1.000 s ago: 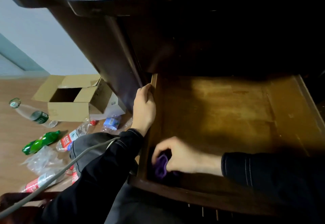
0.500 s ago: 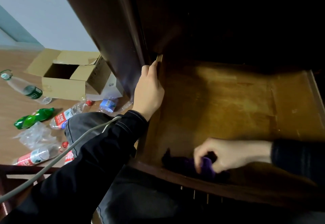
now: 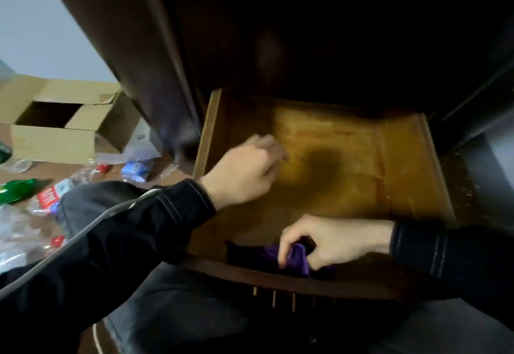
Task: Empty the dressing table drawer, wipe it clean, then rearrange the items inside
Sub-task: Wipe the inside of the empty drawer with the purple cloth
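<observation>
The wooden drawer [image 3: 403, 159] of the dark dressing table is pulled out toward me, and its brown floor shows bare. My right hand [image 3: 328, 239] grips a purple cloth [image 3: 297, 259] and holds it against the drawer floor just behind the front wall, near the middle. My left hand [image 3: 244, 170] hovers blurred over the left part of the drawer, just inside the left wall, fingers loosely curled and holding nothing. The back of the drawer is lost in shadow under the table.
On the wooden floor to the left sit an open cardboard box [image 3: 55, 136], a green bottle [image 3: 16, 189], a red-labelled plastic bottle [image 3: 50, 198] and crumpled plastic. The table's dark side panel [image 3: 125, 47] rises beside the drawer. A grey cable crosses my left sleeve.
My left hand has let go of the drawer's left wall and moved in over the drawer floor. My right hand has dragged the purple cloth from the front left corner toward the middle.
</observation>
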Demonstrator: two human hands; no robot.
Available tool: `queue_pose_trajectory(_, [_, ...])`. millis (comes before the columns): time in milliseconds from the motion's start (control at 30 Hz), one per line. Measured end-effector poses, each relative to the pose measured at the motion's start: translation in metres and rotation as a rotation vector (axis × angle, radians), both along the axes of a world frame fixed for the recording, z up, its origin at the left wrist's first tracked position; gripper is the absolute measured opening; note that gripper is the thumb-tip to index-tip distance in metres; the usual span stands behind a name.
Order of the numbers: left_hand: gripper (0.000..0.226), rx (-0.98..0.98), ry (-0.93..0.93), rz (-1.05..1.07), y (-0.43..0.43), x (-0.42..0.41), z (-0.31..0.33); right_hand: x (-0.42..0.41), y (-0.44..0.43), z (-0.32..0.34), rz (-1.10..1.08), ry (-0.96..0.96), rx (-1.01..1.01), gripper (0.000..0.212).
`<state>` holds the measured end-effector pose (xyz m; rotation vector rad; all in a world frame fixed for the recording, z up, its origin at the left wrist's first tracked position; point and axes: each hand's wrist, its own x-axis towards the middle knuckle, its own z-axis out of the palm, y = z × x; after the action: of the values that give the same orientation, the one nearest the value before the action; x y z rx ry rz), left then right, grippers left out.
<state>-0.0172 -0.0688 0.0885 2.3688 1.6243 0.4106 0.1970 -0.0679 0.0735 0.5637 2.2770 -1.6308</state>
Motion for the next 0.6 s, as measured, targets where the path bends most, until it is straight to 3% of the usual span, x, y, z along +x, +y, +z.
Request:
queue_pose_trajectory(100, [0.033, -0.686, -0.373, -0.046, -0.005, 0.041, 0.003, 0.050, 0.011, 0.002, -0.095, -0.162, 0.116, 0.045])
queue_pose_trajectory(233, [0.065, -1.091, -0.466, 0.003, -0.012, 0.077, -0.007, 0.084, 0.018, 0.015, -0.565, -0.139, 0.060, 0.046])
queue_pose_trajectory(367, [0.060, -1.032, -0.676, 0.045, -0.017, 0.098, -0.005, 0.088, 0.017, 0.035, -0.650, -0.046, -0.104, 0.046])
queue_pose_trajectory(467, [0.040, -0.969, -0.651, 0.041, -0.016, 0.096, 0.002, 0.094, 0.013, 0.049, -0.657, -0.057, -0.204, 0.051])
queue_pose_trajectory(533, [0.038, -0.961, -0.466, -0.069, -0.020, 0.082, 0.005, 0.108, 0.011, 0.055, -0.599, -0.115, -0.013, 0.047])
queue_pose_trajectory(600, [0.037, -1.016, -0.264, -0.272, -0.025, 0.064, 0.008, 0.129, 0.009, 0.058, -0.567, -0.164, 0.391, 0.034])
